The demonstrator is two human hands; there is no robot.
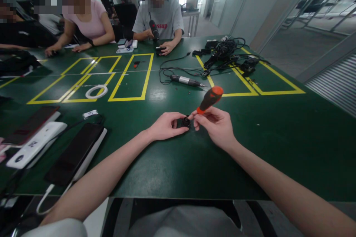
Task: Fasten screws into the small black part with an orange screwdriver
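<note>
At the middle of the dark green tabletop (278, 148), read as a clock face with twelve on the far side, sits the small black rounded part (186, 121). The left hand (165, 125) comes in from its nine o'clock, thumb and index finger curved closely around it and pinching its sides. From three o'clock, the right hand (218, 126) has its fingers closed on a screwdriver with an orange and black handle (210, 98); the handle leans towards one o'clock, and the fingers hide its tip, so whether it touches the part cannot be told.

Steady work here would call for pressing the part flat, keeping the left fingertips clear of the tip, and bringing the handle in line with the part, since a slanted tip could slip.

The part looks dark and squat, with a narrower raised piece at its twelve o'clock side; finer detail is too small to make out.
</note>
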